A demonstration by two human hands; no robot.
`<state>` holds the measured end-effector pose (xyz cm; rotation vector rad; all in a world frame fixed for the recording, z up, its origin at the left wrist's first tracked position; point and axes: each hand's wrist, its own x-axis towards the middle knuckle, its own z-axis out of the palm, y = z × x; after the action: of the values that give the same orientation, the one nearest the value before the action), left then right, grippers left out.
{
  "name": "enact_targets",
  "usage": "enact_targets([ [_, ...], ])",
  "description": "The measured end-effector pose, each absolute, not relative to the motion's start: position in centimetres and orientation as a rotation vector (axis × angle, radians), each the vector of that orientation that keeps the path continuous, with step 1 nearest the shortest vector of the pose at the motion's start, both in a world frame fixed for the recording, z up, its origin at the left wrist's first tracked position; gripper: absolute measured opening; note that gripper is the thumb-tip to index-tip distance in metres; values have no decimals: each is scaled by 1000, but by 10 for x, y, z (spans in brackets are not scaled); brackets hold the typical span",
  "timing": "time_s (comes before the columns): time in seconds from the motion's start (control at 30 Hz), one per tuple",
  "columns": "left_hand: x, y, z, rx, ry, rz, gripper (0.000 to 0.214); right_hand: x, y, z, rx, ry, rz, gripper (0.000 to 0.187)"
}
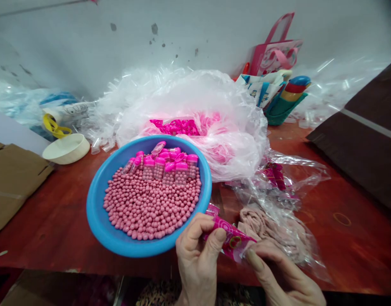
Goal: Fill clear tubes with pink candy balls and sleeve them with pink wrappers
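Left hand (198, 259) and right hand (282, 272) pinch a pink foil sachet (231, 238), fingers closed.
Its long axis slants between them, just beside a blue plastic basin (93, 208) of pink beads (150, 206) and pink-capped vials (170, 168).

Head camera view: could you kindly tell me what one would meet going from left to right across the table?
Flattened cardboard → cream bowl → blue basin of pink beads → left hand → pink printed packet → right hand → dark brown panel

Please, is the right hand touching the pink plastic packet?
Touching: the head view shows the right hand pinching the end of the pink plastic packet.
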<state>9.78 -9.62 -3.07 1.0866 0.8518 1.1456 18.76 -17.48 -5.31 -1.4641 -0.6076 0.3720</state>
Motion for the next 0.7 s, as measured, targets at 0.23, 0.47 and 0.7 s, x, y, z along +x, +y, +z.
enact_targets([
  [0.23,92,-91,-32,1060,826,1069,19,187,-178,-72,-1453,-570,468,9],
  [0.47,84,-86,-25,1051,786,1005,17,184,-161,-60,-1392,-757,538,10],
  [0.7,73,-78,-20,913,762,1048,13,170,-146,-50,-1331,-733,446,13],
])
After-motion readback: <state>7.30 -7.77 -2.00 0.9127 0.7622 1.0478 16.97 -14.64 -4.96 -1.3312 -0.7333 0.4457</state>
